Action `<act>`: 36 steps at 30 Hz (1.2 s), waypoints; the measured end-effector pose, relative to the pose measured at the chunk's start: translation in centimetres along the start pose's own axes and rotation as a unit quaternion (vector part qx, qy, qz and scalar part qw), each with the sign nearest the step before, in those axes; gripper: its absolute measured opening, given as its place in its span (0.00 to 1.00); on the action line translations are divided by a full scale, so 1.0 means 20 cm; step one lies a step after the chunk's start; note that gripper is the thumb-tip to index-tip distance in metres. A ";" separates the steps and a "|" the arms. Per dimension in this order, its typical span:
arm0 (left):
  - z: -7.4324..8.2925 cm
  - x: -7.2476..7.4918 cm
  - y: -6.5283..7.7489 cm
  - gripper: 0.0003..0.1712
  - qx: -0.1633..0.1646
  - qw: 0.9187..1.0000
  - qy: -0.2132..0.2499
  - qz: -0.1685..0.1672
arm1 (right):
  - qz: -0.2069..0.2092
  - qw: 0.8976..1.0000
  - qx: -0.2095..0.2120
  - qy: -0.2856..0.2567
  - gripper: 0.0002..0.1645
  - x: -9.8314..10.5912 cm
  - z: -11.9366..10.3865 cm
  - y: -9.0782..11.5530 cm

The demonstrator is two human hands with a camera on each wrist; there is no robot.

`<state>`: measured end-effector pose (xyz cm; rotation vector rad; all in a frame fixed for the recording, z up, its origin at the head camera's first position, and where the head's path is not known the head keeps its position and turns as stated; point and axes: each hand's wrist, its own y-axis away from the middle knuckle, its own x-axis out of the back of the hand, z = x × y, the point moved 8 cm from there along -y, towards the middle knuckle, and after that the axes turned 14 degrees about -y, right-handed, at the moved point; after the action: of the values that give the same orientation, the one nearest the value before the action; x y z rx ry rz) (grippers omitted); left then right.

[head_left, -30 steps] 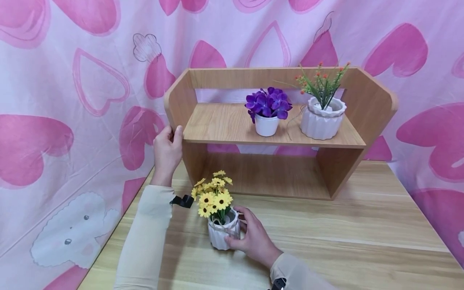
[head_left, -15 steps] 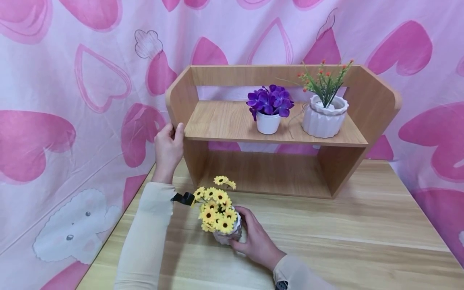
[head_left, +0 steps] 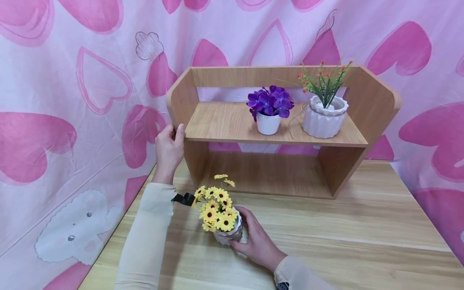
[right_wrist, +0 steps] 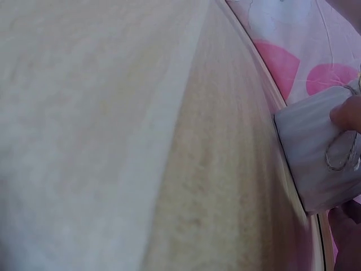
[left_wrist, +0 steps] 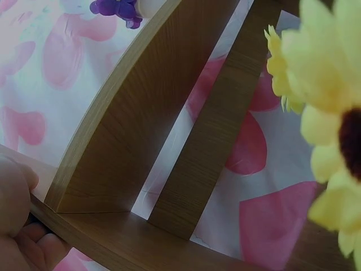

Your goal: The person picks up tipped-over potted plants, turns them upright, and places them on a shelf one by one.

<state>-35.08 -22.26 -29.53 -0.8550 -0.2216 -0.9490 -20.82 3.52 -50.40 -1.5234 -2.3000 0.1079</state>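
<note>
My left hand (head_left: 169,151) grips the left side panel (head_left: 180,98) of a two-level wooden shelf, thumb on the front edge. In the left wrist view its fingers (left_wrist: 45,245) curl round the panel's edge. My right hand (head_left: 258,241) holds a fluted white pot (head_left: 227,237) from its right side, fingers behind and thumb in front. Yellow daisy-like artificial flowers (head_left: 217,209) in this pot lean towards me and hide much of its rim. In the right wrist view the pot (right_wrist: 316,158) has twine round it, and its base is close to the wooden table (right_wrist: 214,169).
On the upper shelf board (head_left: 217,121) stand purple flowers in a small white pot (head_left: 268,125) and a larger fluted pot (head_left: 324,121) with orange-red flowers. A black strap (head_left: 184,199) sticks out from my left wrist. A pink heart-patterned curtain (head_left: 101,24) hangs behind.
The pot of yellow flowers has tipped towards me in my right hand, so its blooms now cover the rim. My left hand keeps its grip on the shelf panel.
</note>
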 end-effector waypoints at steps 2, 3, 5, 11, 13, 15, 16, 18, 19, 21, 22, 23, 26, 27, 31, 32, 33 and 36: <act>0.00 0.00 0.00 0.18 0.000 1.000 0.004 -0.001 | -0.001 1.000 0.000 0.002 0.62 0.00 0.00 0.00; 0.00 0.00 0.00 0.18 0.000 1.000 0.005 -0.002 | -0.002 1.000 -0.001 0.001 0.62 0.00 0.00 0.00; 0.00 0.00 0.00 0.18 0.000 1.000 0.007 -0.003 | -0.005 1.000 -0.006 -0.001 0.63 0.00 0.00 0.00; 0.00 0.00 0.00 0.19 0.002 1.000 0.008 -0.006 | -0.016 0.999 -0.033 -0.019 0.64 -0.01 0.02 0.00; 0.00 0.00 0.00 0.19 0.004 1.000 0.009 -0.006 | -0.017 0.998 -0.043 -0.037 0.64 -0.01 0.03 0.00; -0.01 0.00 0.00 0.19 0.005 1.000 0.007 -0.005 | -0.015 0.997 -0.052 -0.054 0.65 -0.02 0.03 0.00; -0.01 0.00 0.00 0.19 0.004 1.000 0.008 -0.005 | -0.013 0.996 -0.057 -0.060 0.65 -0.02 0.04 0.00; 0.00 0.00 0.00 0.19 0.001 1.000 0.010 -0.004 | -0.008 0.995 -0.063 -0.071 0.66 -0.03 0.04 -0.01; 0.00 0.00 0.00 0.19 0.001 1.000 0.010 -0.004 | -0.005 0.995 -0.067 -0.073 0.66 -0.03 0.04 -0.01; 0.00 0.00 0.00 0.19 0.000 1.000 0.009 -0.006 | 0.003 0.995 -0.071 -0.072 0.67 -0.03 0.04 -0.01; -0.01 0.00 0.00 0.19 0.001 1.000 0.007 -0.008 | 0.007 0.995 -0.072 -0.072 0.67 -0.04 0.04 -0.01; -0.01 0.00 0.01 0.19 0.003 1.000 0.006 -0.009 | 0.010 0.995 -0.073 -0.073 0.67 -0.04 0.04 -0.02; -0.01 -0.01 0.01 0.19 0.007 1.000 0.005 -0.011 | 0.016 0.994 -0.079 -0.078 0.65 -0.05 0.05 -0.02; -0.01 -0.01 0.01 0.19 0.007 1.000 0.005 -0.011 | 0.018 0.993 -0.080 -0.079 0.64 -0.05 0.05 -0.02; -0.01 -0.01 0.01 0.19 0.004 1.000 0.008 -0.006 | 0.027 0.992 -0.088 -0.082 0.60 -0.05 0.06 -0.03; -0.01 -0.01 0.01 0.19 0.002 1.000 0.009 -0.006 | 0.030 0.992 -0.089 -0.082 0.59 -0.05 0.06 -0.03; -0.01 -0.01 0.00 0.19 0.002 1.000 0.009 -0.006 | 0.033 0.992 -0.089 -0.081 0.59 -0.04 0.06 -0.03; -0.01 0.00 0.00 0.19 0.002 1.000 0.015 -0.006 | 0.035 0.992 -0.090 -0.081 0.57 -0.04 0.06 -0.03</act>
<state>-35.13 -22.33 -29.74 -0.8360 -0.2032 -0.9719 -21.48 2.71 -51.64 -1.7438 -2.4383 0.0446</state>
